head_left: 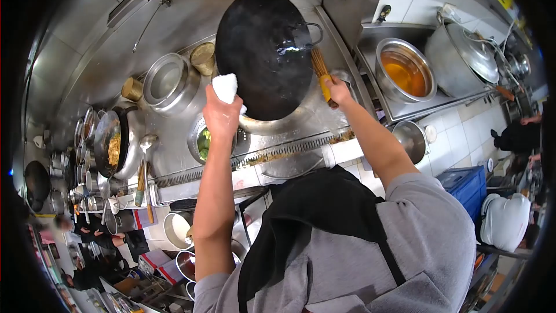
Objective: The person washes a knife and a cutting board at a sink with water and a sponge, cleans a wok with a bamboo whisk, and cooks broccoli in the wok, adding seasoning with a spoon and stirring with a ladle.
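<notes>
Over the steel range surface (174,139), just beyond the black apron (324,197), both hands are found occupied. The left hand (222,119) is closed on a folded white cloth (225,87) at the near left edge of a black wok (260,52); its fingers are bent around the cloth, their tips partly hidden. By the right hand (337,90), a bamboo wok brush (318,64) is held, its yellow-wrapped handle enclosed by curled fingers and its bristles directed at the wok's right rim, beside the loop handle (315,33). Whether the rim is touched by the bristles cannot be told.

The wok is noted as tilted, with a wet shine toward its right side. The step in hand is judged to be handling of the wok with cloth and brush together. For any further move, a firm hold through the cloth would be called for, with the tilt controlled and the brush kept in line with the rim.

Beside the left forearm, green vegetables (204,144) are contained in a perforated colander (194,146). Farther left, a long-handled ladle (147,141) is seen near a second wok (106,130) holding cooked food (114,149). Beyond the colander, a steel pot (190,88) is placed. To the far right, orange liquid (402,72) is held in a steel basin (384,77), beside a lidded stockpot (443,61).
</notes>
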Available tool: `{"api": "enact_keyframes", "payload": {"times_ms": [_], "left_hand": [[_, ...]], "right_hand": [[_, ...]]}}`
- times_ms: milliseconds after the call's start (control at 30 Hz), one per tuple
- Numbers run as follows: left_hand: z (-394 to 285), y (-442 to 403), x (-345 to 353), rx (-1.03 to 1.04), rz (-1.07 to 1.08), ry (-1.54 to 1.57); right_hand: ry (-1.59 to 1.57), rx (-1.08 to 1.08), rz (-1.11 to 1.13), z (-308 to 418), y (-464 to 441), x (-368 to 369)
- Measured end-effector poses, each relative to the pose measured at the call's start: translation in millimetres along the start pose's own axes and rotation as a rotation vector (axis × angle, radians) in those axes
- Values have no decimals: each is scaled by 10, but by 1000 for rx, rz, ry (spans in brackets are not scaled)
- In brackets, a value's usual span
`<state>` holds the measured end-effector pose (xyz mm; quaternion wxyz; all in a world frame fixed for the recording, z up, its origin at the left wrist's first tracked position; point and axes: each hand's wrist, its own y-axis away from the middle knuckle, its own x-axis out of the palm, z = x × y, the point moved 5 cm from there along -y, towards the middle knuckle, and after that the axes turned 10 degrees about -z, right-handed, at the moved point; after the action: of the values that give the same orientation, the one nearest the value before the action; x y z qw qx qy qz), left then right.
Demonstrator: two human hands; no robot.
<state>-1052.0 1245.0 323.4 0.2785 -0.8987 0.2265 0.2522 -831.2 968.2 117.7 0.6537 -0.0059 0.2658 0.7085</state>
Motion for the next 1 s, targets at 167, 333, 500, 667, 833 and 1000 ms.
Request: {"api": "enact_keyframes", "payload": {"times_ms": [167,333,500,667,833,1000], "left_hand": [[151,604,-2,466,-56,-36],[598,1023,-5,340,-53,87],[851,77,283,-302,51,306],[1712,443,955,-612,-47,626],[887,1051,1676,-962,-76,827],[972,1093,1817,-907,-19,848]], "right_hand": [[-131,-171,-103,-239,271,-66],[-201,-239,-187,-457,342,-90],[-189,-197,98,438,-414,-524],[-325,-518,141,2254,-386,-691],[-432,-720,-44,2577,-1040,596],[-142,-425,-2,1487,-1338,2034]]}}
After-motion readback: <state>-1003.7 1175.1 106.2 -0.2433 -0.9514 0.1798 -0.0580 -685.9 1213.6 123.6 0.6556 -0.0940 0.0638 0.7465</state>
